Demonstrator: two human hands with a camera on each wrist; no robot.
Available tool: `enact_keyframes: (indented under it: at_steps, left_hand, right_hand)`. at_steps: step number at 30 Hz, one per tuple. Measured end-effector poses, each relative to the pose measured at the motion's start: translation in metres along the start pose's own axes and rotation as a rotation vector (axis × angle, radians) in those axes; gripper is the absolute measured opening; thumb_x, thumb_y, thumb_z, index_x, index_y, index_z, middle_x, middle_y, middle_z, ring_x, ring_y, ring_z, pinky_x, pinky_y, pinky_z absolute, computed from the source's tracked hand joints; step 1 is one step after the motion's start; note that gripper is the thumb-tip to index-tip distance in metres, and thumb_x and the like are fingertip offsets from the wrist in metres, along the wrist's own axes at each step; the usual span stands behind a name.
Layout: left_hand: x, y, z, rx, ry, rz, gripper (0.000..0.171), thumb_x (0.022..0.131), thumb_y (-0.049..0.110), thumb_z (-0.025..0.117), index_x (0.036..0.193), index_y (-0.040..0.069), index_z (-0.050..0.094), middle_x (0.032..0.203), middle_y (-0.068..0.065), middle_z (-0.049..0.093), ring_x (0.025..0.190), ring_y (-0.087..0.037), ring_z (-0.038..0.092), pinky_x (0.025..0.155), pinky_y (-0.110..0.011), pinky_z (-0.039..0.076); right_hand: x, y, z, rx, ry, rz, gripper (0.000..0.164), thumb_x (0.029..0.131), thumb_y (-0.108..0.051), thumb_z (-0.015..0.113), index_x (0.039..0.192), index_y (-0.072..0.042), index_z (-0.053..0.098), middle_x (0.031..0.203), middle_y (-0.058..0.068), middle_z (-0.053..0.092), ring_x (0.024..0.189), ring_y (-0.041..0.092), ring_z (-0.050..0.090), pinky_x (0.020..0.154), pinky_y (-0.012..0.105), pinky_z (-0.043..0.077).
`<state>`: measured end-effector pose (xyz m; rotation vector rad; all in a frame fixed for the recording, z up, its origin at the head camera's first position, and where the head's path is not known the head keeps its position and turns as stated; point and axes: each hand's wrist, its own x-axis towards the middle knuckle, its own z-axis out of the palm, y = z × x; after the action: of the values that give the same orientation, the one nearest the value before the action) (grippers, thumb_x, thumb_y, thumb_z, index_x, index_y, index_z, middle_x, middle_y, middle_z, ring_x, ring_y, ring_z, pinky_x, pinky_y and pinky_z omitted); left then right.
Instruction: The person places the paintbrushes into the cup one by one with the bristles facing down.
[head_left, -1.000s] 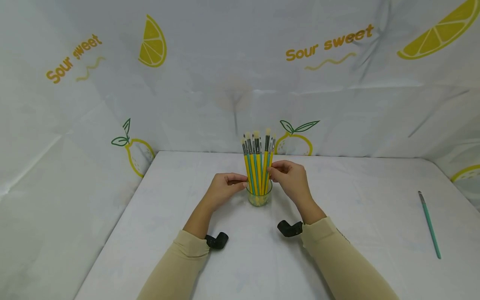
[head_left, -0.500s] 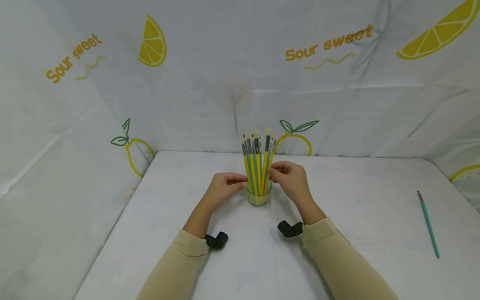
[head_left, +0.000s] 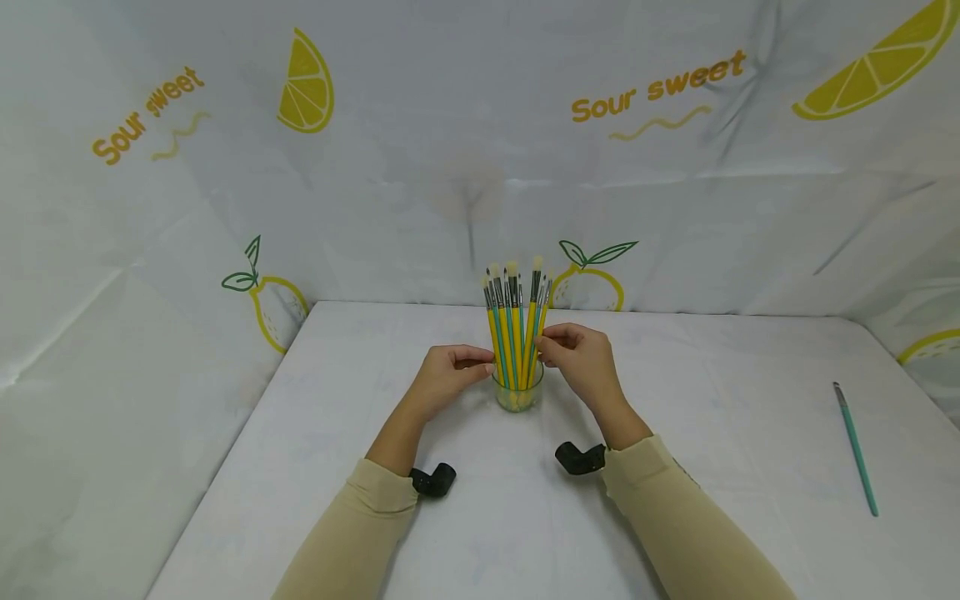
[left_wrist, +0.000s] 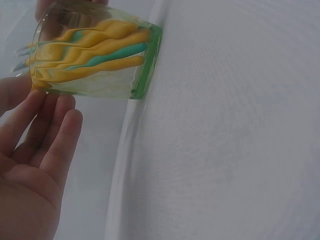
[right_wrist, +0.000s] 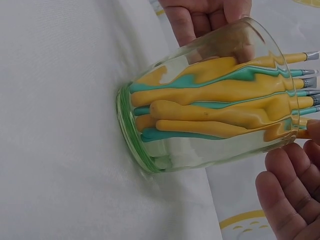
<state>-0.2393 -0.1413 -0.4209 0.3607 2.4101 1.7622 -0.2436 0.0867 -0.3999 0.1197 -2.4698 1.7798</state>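
In the head view a clear glass cup stands on the white table. Several yellow and teal paintbrushes are in it, bristles up. My left hand holds the cup at its left rim, thumb and fingertips close together. My right hand is at the other side, its thumb and forefinger pinching a yellow paintbrush just above the rim. In the right wrist view the handle ends rest near the cup's thick green base. The left wrist view shows the cup wall beside my spread lower fingers.
A single teal paintbrush lies apart at the right of the table. Behind stands a pale cloth backdrop printed with lemons. Dark wrist cameras sit at both cuffs.
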Motion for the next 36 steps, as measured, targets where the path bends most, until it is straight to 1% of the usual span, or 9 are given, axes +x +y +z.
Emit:
enact_keyframes:
  at_steps: [8, 10, 16, 20, 24, 26, 30, 32, 36]
  left_hand:
    - [0.000, 0.000, 0.000, -0.009, 0.000, -0.005, 0.020, 0.086, 0.020, 0.068, 0.104, 0.012, 0.072, 0.105, 0.000, 0.070, 0.099, -0.012, 0.064, 0.087, -0.028, 0.051]
    - [0.001, -0.001, 0.000, -0.012, -0.003, -0.005, 0.020, 0.086, 0.020, 0.068, 0.104, 0.012, 0.072, 0.105, 0.000, 0.070, 0.099, -0.011, 0.064, 0.087, -0.028, 0.051]
    - [0.001, -0.001, 0.000, -0.015, -0.006, 0.000, 0.019, 0.087, 0.019, 0.067, 0.104, 0.013, 0.072, 0.108, -0.003, 0.069, 0.100, -0.012, 0.064, 0.087, -0.028, 0.052]
    - [0.001, -0.001, -0.001, -0.017, -0.007, -0.002, 0.019, 0.087, 0.017, 0.067, 0.104, 0.012, 0.071, 0.110, -0.007, 0.069, 0.101, -0.014, 0.064, 0.088, -0.030, 0.051]
    - [0.002, -0.001, -0.001, -0.019, 0.000, -0.004, 0.018, 0.087, 0.017, 0.067, 0.103, 0.013, 0.072, 0.108, -0.006, 0.069, 0.101, -0.015, 0.064, 0.087, -0.030, 0.052]
    - [0.001, 0.003, -0.001, -0.019, -0.004, -0.012, 0.018, 0.087, 0.016, 0.067, 0.104, 0.011, 0.072, 0.109, -0.007, 0.069, 0.102, -0.017, 0.064, 0.088, -0.031, 0.051]
    - [0.000, 0.003, -0.001, -0.021, 0.001, -0.032, 0.018, 0.086, 0.018, 0.069, 0.103, 0.012, 0.072, 0.106, -0.003, 0.070, 0.100, -0.015, 0.064, 0.087, -0.030, 0.052]
    - [0.002, -0.001, 0.000, -0.023, 0.008, -0.028, 0.018, 0.085, 0.019, 0.069, 0.102, 0.013, 0.072, 0.105, -0.001, 0.070, 0.098, -0.013, 0.064, 0.085, -0.030, 0.052]
    - [0.001, -0.001, -0.001, -0.020, 0.006, -0.023, 0.019, 0.086, 0.019, 0.069, 0.103, 0.012, 0.072, 0.105, -0.002, 0.070, 0.097, -0.014, 0.064, 0.084, -0.029, 0.053]
  right_hand:
    - [-0.001, -0.001, -0.003, -0.026, -0.004, -0.002, 0.030, 0.086, -0.036, 0.068, 0.100, -0.010, 0.068, 0.092, 0.010, 0.070, 0.077, 0.022, 0.067, 0.076, 0.046, 0.055]
    - [-0.001, -0.001, -0.006, -0.038, 0.002, -0.003, 0.032, 0.086, -0.038, 0.067, 0.100, -0.010, 0.069, 0.092, 0.011, 0.071, 0.079, 0.024, 0.067, 0.076, 0.045, 0.055]
    - [0.001, 0.005, -0.029, -0.070, 0.028, 0.019, 0.034, 0.085, -0.042, 0.067, 0.100, -0.011, 0.069, 0.097, 0.013, 0.070, 0.086, 0.031, 0.067, 0.076, 0.041, 0.056]
    - [0.002, 0.010, -0.055, -0.134, 0.060, 0.062, 0.035, 0.086, -0.043, 0.065, 0.101, -0.012, 0.068, 0.099, 0.013, 0.070, 0.086, 0.028, 0.067, 0.077, 0.039, 0.056]
    - [0.000, 0.015, -0.086, -0.198, 0.086, 0.086, 0.039, 0.087, -0.045, 0.063, 0.105, -0.010, 0.067, 0.101, 0.013, 0.069, 0.085, 0.024, 0.068, 0.074, 0.029, 0.056]
    - [-0.003, 0.018, -0.103, -0.230, 0.096, 0.095, 0.042, 0.087, -0.046, 0.062, 0.106, -0.009, 0.066, 0.101, 0.013, 0.069, 0.085, 0.023, 0.068, 0.071, 0.024, 0.056]
    - [-0.010, 0.021, -0.138, -0.302, 0.110, 0.145, 0.049, 0.087, -0.051, 0.059, 0.111, -0.009, 0.064, 0.102, 0.011, 0.069, 0.080, 0.013, 0.068, 0.069, 0.018, 0.053]
    - [-0.014, 0.024, -0.157, -0.344, 0.102, 0.181, 0.053, 0.087, -0.053, 0.057, 0.115, -0.008, 0.062, 0.104, 0.010, 0.068, 0.079, 0.008, 0.067, 0.072, 0.021, 0.054]
    - [-0.021, 0.034, -0.197, -0.450, 0.038, 0.278, 0.063, 0.087, -0.059, 0.053, 0.122, -0.006, 0.057, 0.101, 0.007, 0.068, 0.079, 0.009, 0.067, 0.080, 0.039, 0.050]
